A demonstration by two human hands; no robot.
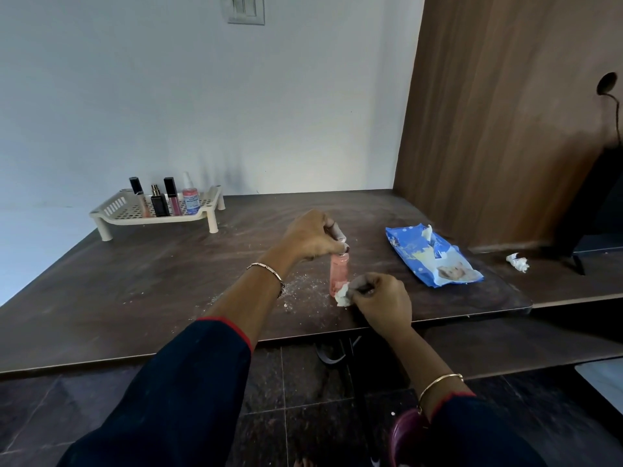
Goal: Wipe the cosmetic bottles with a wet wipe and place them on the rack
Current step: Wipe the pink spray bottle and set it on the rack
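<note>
While the left hand [312, 237] pinches the cap of the pink bottle [338, 276] standing near the worktop's [168, 281] front edge, the right hand [379, 303], clamped on the wipe [342, 294], rubs its base; light, probably slippery when wet, best gripped mid-body.

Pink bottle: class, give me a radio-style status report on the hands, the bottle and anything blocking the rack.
Left hand pinching pink bottle cap. Right hand rubbing wet wipe on its base. Rack holds four items; path clear.
</note>
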